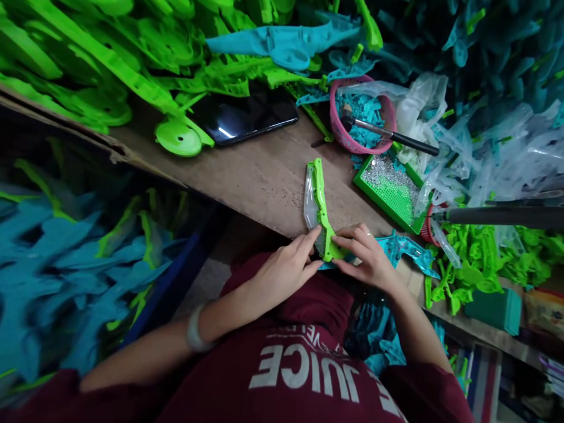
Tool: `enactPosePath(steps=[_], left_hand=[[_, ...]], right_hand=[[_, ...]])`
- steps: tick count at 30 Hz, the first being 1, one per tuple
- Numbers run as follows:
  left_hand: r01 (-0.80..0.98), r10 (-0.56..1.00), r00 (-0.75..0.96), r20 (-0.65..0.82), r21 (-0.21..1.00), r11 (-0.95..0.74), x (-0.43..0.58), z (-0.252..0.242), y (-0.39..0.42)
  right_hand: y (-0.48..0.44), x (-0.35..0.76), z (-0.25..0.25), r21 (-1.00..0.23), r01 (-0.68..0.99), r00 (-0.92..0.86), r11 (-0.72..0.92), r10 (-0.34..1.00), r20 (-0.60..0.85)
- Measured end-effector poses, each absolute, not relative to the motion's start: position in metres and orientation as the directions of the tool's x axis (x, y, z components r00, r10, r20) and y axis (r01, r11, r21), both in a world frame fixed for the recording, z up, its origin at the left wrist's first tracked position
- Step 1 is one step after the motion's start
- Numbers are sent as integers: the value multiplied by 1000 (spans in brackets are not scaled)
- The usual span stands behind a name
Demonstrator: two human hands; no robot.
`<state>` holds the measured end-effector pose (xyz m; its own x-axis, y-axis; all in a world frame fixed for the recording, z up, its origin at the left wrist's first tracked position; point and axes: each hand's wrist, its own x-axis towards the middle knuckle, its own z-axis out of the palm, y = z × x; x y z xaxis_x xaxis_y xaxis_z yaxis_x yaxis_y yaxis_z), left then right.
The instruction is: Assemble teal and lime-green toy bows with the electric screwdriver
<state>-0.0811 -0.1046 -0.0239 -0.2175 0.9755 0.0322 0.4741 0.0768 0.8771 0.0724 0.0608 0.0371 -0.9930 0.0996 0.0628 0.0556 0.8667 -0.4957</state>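
Note:
Near the bench's front edge, a long bright green plastic part (322,202) with a clear plastic piece (310,197) along its left side points away from me. My left hand (288,258) pinches its near end from the left. On the other side, my right hand (363,255) has its fingers closed on the same near end. Beneath my hands lies a blue plastic part (400,249), which sticks out to the right of my right hand. My fingers partly cover where the green and blue parts meet, so I cannot tell whether they are joined.
A black phone (251,120) lies beyond the hands. A pink basket (337,126) holds blue bits, with a hammer (392,135) across it. A green tray (388,202) contains small metal pieces. A dark rod-like tool (502,216) reaches in from the right. Green parts (106,59) pile up at upper left.

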Motion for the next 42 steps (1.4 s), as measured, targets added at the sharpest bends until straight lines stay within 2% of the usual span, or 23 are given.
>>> enactPosePath(steps=[4,10,12,14,16,19,23,25,28,30,32,33,34,36,39,40,42], left_hand=[[533,979,-203,0,839,110,-86,-22,-99],[396,980,-196,-19,913,97,-91,-18,-95],[456,975,-222,18,886,87,-91,-14,-95],[625,972,-198,126,780,26,-90,-10,-97],[785,960,-99,262,614,-86,-88,-9,-99],[909,928,49,369,370,-195,-83,-14,-101],[967,888,127,441,145,-210,-79,-25,-96],[972,859,150,490,83,-218,-79,-27,-92],[971,826,191,531,19,-237,-80,-25,-89],[971,824,202,529,0,-239,-80,-22,-88],[974,831,196,520,-3,-228,-80,-19,-89],[974,834,194,516,-4,-225,-80,-18,-89],[974,837,196,512,-7,-225,-79,-17,-89],[975,841,199,503,-15,-221,-80,-15,-89],[976,853,200,483,-26,-214,-81,-13,-90],[977,858,199,474,-25,-213,-81,-12,-90],[976,862,200,466,-16,-218,-81,-12,-90]], right_hand=[[59,73,34,-451,52,-992,891,97,79],[55,69,36,-352,60,-997,934,76,34],[55,69,38,-339,65,-997,938,72,6],[56,69,40,-339,72,-997,938,71,-17],[58,69,40,-338,79,-997,938,75,-24],[59,70,34,-353,80,-997,932,83,-6],[60,75,27,-412,80,-994,908,105,39],[65,74,36,-465,97,-993,880,119,16],[80,53,66,-620,129,-991,774,119,-57],[91,21,86,-772,87,-973,630,221,71],[100,-23,90,-888,-51,-877,457,405,258],[103,-47,84,-916,-126,-823,380,475,310],[105,-71,74,-935,-150,-809,322,504,303],[109,-111,45,-962,-83,-862,260,466,201],[115,-138,14,-975,23,-954,222,295,45],[118,-138,12,-977,18,-965,213,259,39],[124,-131,16,-974,-22,-955,224,283,87]])
